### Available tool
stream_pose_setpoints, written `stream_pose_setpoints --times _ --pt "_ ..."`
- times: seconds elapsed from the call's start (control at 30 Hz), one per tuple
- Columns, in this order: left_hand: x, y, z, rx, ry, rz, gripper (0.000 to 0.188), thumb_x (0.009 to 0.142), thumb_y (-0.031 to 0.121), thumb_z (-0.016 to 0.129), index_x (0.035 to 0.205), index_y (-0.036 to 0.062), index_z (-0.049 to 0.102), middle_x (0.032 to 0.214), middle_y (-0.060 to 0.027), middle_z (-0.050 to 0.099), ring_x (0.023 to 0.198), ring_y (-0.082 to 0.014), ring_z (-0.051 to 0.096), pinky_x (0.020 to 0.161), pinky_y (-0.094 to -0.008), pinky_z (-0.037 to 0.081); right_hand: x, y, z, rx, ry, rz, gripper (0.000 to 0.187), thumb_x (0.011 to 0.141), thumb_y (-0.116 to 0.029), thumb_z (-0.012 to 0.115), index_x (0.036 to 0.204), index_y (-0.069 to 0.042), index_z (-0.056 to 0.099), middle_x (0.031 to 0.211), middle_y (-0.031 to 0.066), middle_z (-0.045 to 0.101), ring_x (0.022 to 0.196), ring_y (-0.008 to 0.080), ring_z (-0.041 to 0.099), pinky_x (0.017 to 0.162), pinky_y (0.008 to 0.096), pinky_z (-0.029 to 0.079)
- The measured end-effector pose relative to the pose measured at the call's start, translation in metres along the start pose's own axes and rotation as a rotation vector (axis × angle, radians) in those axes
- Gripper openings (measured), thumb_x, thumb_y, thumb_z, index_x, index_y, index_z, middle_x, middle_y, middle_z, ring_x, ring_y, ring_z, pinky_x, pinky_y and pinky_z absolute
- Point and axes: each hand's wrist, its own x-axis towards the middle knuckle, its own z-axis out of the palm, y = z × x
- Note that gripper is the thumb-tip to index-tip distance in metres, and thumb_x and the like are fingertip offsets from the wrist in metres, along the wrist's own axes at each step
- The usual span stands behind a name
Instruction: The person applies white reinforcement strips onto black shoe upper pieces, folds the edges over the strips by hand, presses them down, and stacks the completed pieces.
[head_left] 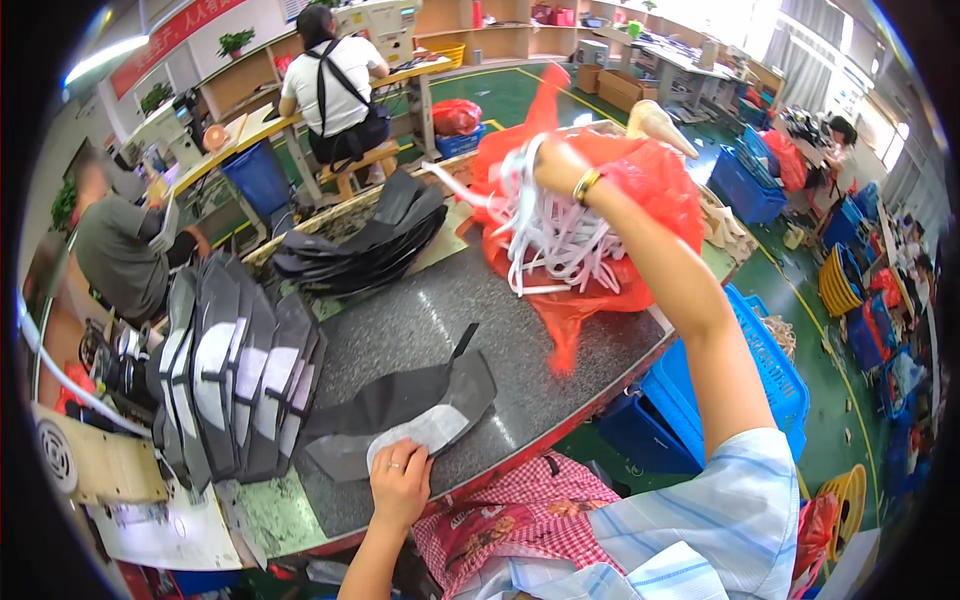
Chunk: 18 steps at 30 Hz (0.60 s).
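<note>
My right hand (556, 166) reaches far out over the table and is buried in a bunch of white strips (552, 235) that spill from a red plastic bag (655, 190); its fingers are closed on the strips. A gold bracelet sits on that wrist. My left hand (400, 482) rests flat on a small white piece (420, 432) lying on dark grey cut shapes (400, 405) near the table's front edge. The dark speckled table top (540, 370) carries all of this.
A fanned stack of grey and black cut pieces (235, 370) stands at my left, another dark pile (365, 245) farther back. Blue crates (770, 370) sit on the green floor at my right. One person sits at a bench behind; another sits at far left.
</note>
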Motion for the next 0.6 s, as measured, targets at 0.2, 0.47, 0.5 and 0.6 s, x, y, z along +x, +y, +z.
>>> stream_pose_setpoints --times 0.2,0.47,0.5,0.6 --pt "-0.005 0.003 -0.001 0.060 0.028 0.079 0.024 0.074 0.007 0.073 0.096 0.0038 0.067 0.104 -0.0084 0.066 0.102 -0.0279 0.063 0.089 -0.0427 0.048 0.003 -0.091 -0.007 -0.175 -0.524 -0.138 0.026 0.084 -0.025 0.064 0.099 -0.004 0.067 0.085 0.0180 0.069 0.074 0.0365 0.067 0.066 0.0444 0.054" --pt "-0.010 0.029 -0.016 0.079 -0.108 0.187 0.024 0.075 0.011 0.071 0.098 0.0030 0.066 0.103 -0.0075 0.066 0.099 -0.0264 0.065 0.085 -0.0407 0.050 -0.042 -0.098 0.026 -0.147 -0.576 -0.004 0.043 0.088 -0.045 0.058 0.100 -0.006 0.070 0.092 0.0219 0.070 0.089 0.0371 0.069 0.081 0.0471 0.053" --pt "-0.011 0.029 -0.018 0.060 -0.126 0.184 0.025 0.076 0.012 0.066 0.100 0.0023 0.066 0.104 -0.0086 0.065 0.101 -0.0263 0.064 0.086 -0.0400 0.049 -0.033 -0.109 0.015 -0.186 -0.679 0.072 0.048 0.092 -0.048 0.053 0.099 -0.004 0.070 0.090 0.0230 0.070 0.088 0.0383 0.068 0.080 0.0475 0.053" --pt "-0.006 0.037 -0.012 0.047 -0.152 0.218 0.028 0.077 0.013 0.061 0.102 0.0018 0.065 0.105 -0.0095 0.064 0.102 -0.0262 0.062 0.087 -0.0392 0.048 -0.031 -0.081 0.009 -0.214 -0.442 -0.080 0.058 0.098 -0.052 0.043 0.100 0.000 0.069 0.088 0.0237 0.069 0.084 0.0406 0.067 0.078 0.0470 0.052"
